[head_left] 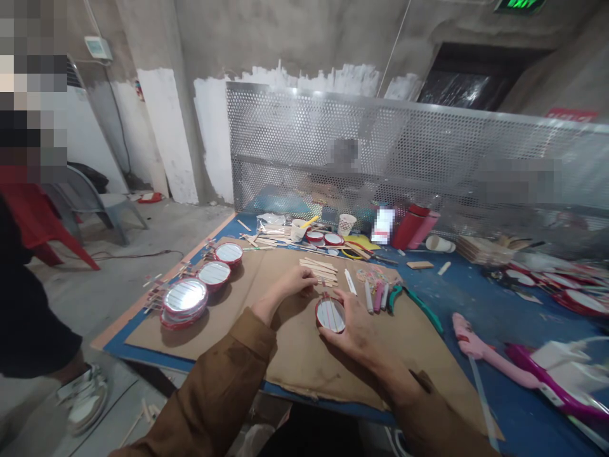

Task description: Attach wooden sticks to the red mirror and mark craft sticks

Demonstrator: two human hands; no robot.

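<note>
My right hand [354, 327] is wrapped around a small toy banjo [330, 315] with a red rim, a pale round face and strings across it. The banjo's short neck points away from me. My left hand [299, 282] is closed in a pinch beside that neck; whatever its fingertips hold is too small to make out. Flat wooden sticks [320, 269] lie in a row just beyond both hands. More toy banjos [185, 295] sit at the left of the cardboard sheet [280, 355], some stacked.
Right of my hands are a white pen-like tool [350, 281], several small tubes [378, 297], rubber bands [373, 276] and green-handled pliers [419, 304]. A pink glue gun [490, 355] lies on the blue table [457, 282]. Cups, bottles and a perforated metal screen [295, 139] stand behind. A person stands at left.
</note>
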